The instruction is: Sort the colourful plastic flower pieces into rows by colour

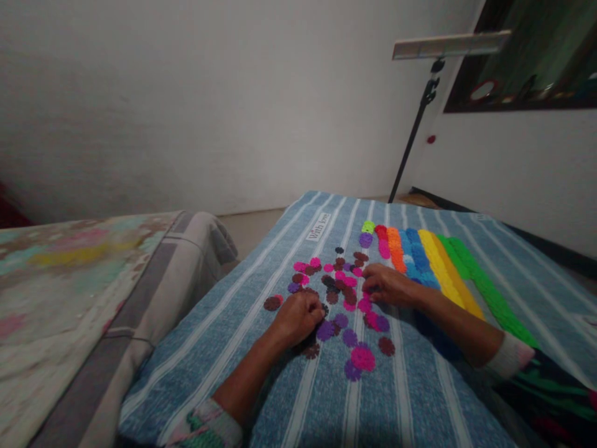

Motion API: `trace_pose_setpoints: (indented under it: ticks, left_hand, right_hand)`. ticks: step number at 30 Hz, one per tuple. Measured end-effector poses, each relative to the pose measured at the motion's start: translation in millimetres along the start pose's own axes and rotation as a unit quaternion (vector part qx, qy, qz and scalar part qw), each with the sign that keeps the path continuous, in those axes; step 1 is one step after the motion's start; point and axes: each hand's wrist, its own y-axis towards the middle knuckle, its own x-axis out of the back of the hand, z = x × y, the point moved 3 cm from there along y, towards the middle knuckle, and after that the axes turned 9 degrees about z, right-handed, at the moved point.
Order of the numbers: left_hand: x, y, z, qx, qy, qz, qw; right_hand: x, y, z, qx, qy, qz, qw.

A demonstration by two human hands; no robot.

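Observation:
Notched plastic discs in pink, brown, purple and black lie loosely scattered on a blue striped cloth. My left hand [301, 316] rests low over the pile's left side with its fingers curled in, beside a purple disc [325, 330]. Whatever its fingertips hold is hidden. At the pile's right edge, my right hand [386, 285] has bent fingers drawn together over pink discs, next to a pink disc [364, 305]. I cannot make out what it pinches. Nearer me, a larger pink disc [362, 358] overlaps a purple one [353, 371].
Sorted rows of discs lie to the right: red-pink, orange [395, 249], blue, yellow [443, 267] and green [494, 298]. Green and purple discs [366, 239] sit at the back. A black stand [415, 134] rises behind; a covered surface [93, 298] is on the left.

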Motion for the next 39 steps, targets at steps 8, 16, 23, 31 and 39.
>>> trace_pose_setpoints:
  ticks: [8,16,23,31,39]
  left_hand:
    - [0.8,-0.5,0.0,0.014,0.005,0.005,1.000]
    - [1.0,-0.7,-0.7,0.012,0.009,0.005,1.000]
    - [1.0,-1.2,-1.6,0.014,0.009,0.013,1.000]
    - [-0.3,-0.4,0.5,0.017,0.001,0.014,1.000]
    - [0.5,0.0,-1.9,0.013,0.011,0.019,1.000]
  right_hand:
    - [3.5,0.1,-10.5,-0.030,0.129,-0.023,0.991]
    - [39.1,-12.5,-74.0,-0.230,0.054,-0.155,0.959]
    - [44.8,-5.1,-110.1,-0.317,0.010,-0.162,0.935]
    - [31.2,3.6,-109.2,-0.347,-0.034,-0.140,0.927]
    - [30.2,4.1,-92.9,-0.331,-0.066,-0.139,0.931]
